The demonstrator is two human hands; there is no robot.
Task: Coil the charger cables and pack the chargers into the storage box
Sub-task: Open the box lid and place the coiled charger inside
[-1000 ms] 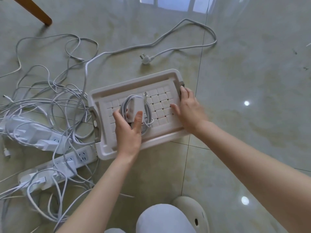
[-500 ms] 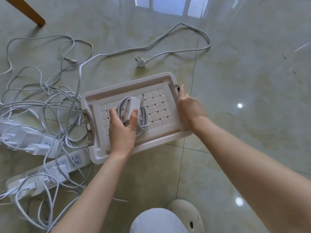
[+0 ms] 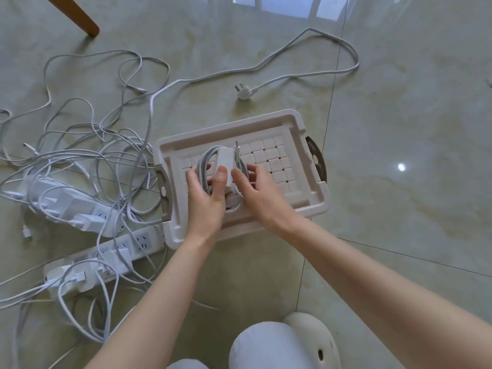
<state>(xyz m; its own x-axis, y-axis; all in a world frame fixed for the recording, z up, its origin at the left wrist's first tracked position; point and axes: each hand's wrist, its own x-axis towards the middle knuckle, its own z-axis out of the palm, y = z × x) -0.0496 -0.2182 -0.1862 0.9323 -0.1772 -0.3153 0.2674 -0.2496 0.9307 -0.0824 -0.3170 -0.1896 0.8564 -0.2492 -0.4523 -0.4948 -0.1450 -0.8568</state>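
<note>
My left hand (image 3: 206, 198) grips charger (image 3: 226, 158), lengthwise away from me, on lid's (image 3: 229, 129) left half; right hand (image 3: 262, 194) pinches coiled cable (image 3: 206, 155).

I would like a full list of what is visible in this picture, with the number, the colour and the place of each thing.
storage box: one, cream, lid on, centre of the floor.
latches: two, brown-grey, one at each short end of the box.
charger: one, white, cable coiled round it, on the box lid.
power strips: two, white, left of the box, chargers plugged in.
loose cables: many, white, tangled over and behind the strips.
plug: one, white, on a long cord, behind the box.
wooden leg: one, brown, top left.
floor: pale green glossy tiles.
shoe: one, white, bottom edge.
left hand: grips the coil's left side, thumb on the charger.
right hand: holds the coil's right side.
</note>
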